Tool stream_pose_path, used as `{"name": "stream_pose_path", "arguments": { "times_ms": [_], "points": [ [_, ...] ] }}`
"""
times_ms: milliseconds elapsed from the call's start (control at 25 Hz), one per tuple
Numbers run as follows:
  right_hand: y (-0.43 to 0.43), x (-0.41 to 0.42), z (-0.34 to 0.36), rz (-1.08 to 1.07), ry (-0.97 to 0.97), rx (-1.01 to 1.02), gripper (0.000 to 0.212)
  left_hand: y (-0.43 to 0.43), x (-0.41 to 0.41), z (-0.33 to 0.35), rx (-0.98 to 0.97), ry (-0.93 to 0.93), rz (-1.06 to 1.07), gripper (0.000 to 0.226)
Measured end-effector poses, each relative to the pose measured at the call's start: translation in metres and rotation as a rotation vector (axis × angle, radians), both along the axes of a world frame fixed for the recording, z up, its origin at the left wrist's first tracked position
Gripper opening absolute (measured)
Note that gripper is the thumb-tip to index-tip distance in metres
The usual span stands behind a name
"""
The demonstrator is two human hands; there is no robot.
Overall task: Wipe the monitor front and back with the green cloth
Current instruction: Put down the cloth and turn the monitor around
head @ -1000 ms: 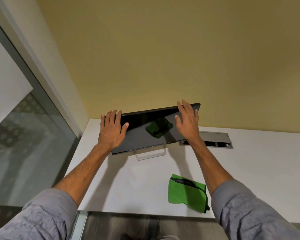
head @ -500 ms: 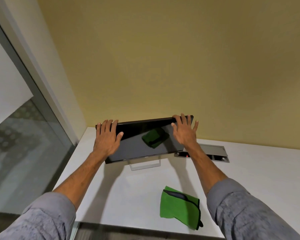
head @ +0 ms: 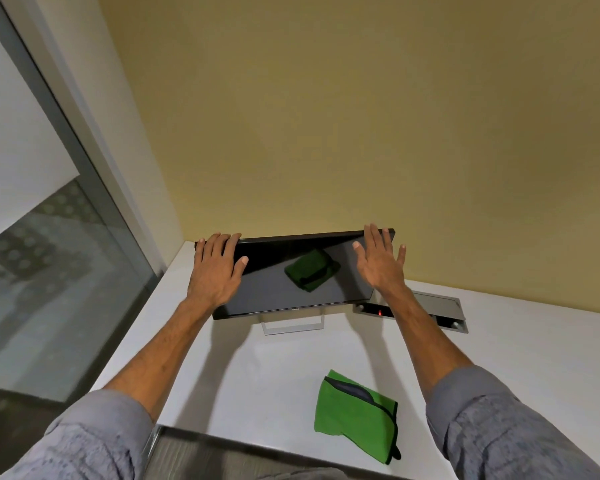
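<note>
Now the left hand [head: 215, 271] is curling its fingers over the monitor [head: 278, 296] top, the right hand [head: 378, 265] keeping fingers straight, perhaps touching; the green cloth [head: 350, 414] is waiting untouched behind them.

Left hand [head: 215, 268] grips the monitor [head: 264, 296], right hand [head: 378, 266] touches it; green cloth [head: 350, 410] lies nearby.

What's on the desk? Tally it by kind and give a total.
monitor: 1
cloth: 1
socket box: 1
Total: 3
</note>
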State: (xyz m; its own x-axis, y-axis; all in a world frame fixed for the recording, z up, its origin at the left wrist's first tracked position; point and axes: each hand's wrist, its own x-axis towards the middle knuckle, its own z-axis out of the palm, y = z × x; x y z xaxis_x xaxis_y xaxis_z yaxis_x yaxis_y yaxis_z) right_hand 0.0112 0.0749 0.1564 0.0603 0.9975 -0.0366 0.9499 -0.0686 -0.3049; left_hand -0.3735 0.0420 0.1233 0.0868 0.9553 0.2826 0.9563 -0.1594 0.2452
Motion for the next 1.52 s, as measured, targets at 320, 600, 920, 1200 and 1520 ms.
{"name": "stream_pose_path", "arguments": {
  "times_ms": [320,600,920,1200,1520],
  "points": [
    [0.026,-0.002,0.007,0.052,0.034,-0.058,0.069,-0.043,0.016,-0.001,0.035,0.008,0.055,0.063],
    [0.057,-0.013,0.021,0.113,0.023,-0.097,0.063,-0.086,0.034,0.003,0.040,0.024,0.138,0.062],
    [0.080,-0.033,0.023,0.181,0.038,-0.133,0.072,-0.122,0.068,0.014,-0.067,0.117,0.251,0.071],
    [0.094,-0.040,0.028,0.228,0.080,-0.181,0.072,-0.139,0.099,0.038,-0.255,0.329,0.324,0.082],
    [0.110,-0.063,0.030,0.276,0.158,-0.208,0.072,-0.160,0.122,0.054,-0.338,0.423,0.286,0.084]
  ]
}}
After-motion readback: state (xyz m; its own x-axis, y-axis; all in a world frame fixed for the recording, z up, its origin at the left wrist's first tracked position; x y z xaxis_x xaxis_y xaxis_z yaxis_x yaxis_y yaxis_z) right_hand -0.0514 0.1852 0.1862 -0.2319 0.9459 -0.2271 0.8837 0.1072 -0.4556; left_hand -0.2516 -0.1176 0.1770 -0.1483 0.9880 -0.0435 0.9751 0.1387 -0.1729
